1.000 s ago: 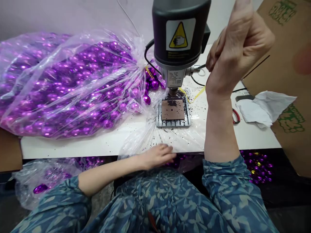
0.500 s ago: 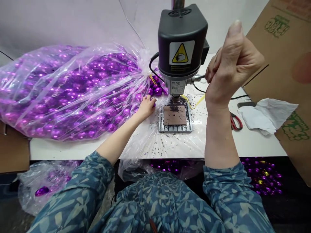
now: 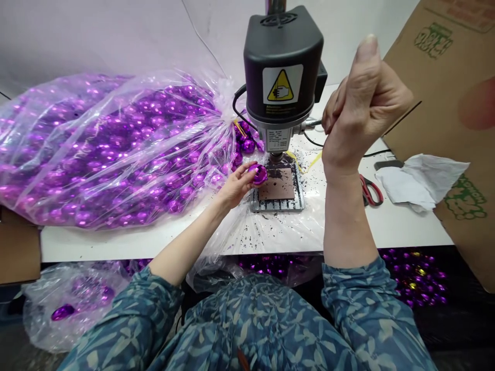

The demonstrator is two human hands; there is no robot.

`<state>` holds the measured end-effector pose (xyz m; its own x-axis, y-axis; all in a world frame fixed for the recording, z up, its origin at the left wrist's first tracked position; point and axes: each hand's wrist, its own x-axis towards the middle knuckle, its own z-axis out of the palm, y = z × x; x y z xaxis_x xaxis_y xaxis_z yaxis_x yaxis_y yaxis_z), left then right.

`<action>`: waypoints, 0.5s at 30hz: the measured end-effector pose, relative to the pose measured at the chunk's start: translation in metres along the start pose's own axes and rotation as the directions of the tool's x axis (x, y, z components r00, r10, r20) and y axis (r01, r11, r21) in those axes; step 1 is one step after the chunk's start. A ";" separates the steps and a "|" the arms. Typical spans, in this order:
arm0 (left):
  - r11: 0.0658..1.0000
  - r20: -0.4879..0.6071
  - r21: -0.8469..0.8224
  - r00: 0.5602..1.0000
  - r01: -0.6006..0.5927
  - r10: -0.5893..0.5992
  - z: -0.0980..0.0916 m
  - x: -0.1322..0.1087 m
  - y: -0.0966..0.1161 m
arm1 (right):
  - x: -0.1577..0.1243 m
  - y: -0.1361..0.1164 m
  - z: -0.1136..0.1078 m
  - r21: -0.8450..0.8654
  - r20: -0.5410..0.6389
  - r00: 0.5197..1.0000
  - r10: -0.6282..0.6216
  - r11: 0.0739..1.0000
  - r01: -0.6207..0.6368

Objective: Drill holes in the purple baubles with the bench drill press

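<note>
A shiny purple ball (image 3: 260, 175) is held in the fingertips of my left hand (image 3: 238, 184), over the left edge of the brown plate (image 3: 284, 184) on the metal base. Above this stands a black and grey drill press (image 3: 283, 67) with a yellow warning label. My right hand (image 3: 361, 105) is closed in a fist at the right of the machine, around the end of its lever (image 3: 312, 123); the grip itself is mostly hidden by the fingers. Dark chips lie scattered on the plate and around the base.
A large clear bag of purple balls (image 3: 116, 154) fills the left of the white table (image 3: 410, 226). Red-handled scissors (image 3: 372, 191), white paper (image 3: 421, 180) and a cardboard box (image 3: 444, 103) are at the right. More purple balls (image 3: 419, 278) lie below the table edge.
My left hand has moved right from beside the bag to the plate, and the purple ball now shows in its fingers. My right hand stays closed at the lever. The view has shifted slightly.
</note>
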<state>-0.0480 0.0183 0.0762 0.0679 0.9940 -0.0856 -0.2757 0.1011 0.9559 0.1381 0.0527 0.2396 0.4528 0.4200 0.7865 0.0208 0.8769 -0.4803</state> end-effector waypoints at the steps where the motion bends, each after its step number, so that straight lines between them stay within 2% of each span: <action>1: 0.997 0.016 0.067 0.999 -0.044 0.043 -0.001 0.003 -0.007 | 0.000 -0.001 0.000 0.007 -0.001 1.000 -0.003 1.000 0.003; 4: 0.959 0.047 0.238 0.988 -0.153 0.145 -0.004 0.011 -0.024 | -0.002 -0.002 -0.001 0.008 0.000 1.000 -0.018 1.000 0.018; 7: 0.938 0.038 0.302 0.986 -0.167 0.164 -0.002 0.014 -0.034 | -0.003 -0.004 -0.003 -0.067 0.026 1.000 -0.001 0.998 0.003; 11: 0.931 0.031 0.319 0.983 -0.179 0.179 0.005 0.017 -0.036 | -0.004 -0.004 -0.004 -0.150 0.038 0.999 -0.016 0.988 0.022; 15: 0.880 0.027 0.420 0.972 -0.221 0.232 0.015 0.021 -0.037 | -0.004 -0.004 -0.004 -0.173 0.037 0.999 -0.025 0.984 0.031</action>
<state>-0.0225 0.0350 0.0436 0.0278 0.9890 0.1456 0.1451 -0.1481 0.9783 0.1398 0.0469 0.2365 0.4188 0.4067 0.8119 0.1887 0.8356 -0.5159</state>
